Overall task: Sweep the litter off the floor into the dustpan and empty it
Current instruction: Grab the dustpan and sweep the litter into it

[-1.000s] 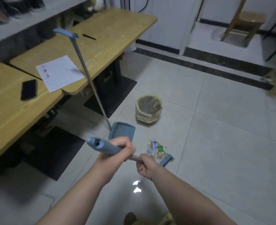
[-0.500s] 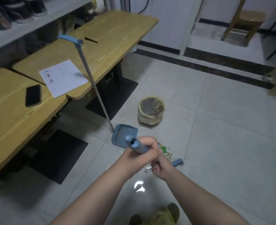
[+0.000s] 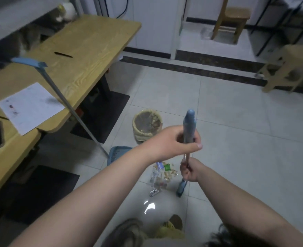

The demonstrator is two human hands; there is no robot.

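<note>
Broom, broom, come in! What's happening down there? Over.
Both hands shut on broom: left hand high, right hand low. Litter on floor, between dustpan and broom head. Nothing in the way.

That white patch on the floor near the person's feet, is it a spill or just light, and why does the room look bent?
Head view: the white patch is glare, a lamp reflected in the glossy floor tiles; the room is dim; the wide-angle lens bows the table edges; the dustpan handle and the shelf corner smear with motion blur.
</note>
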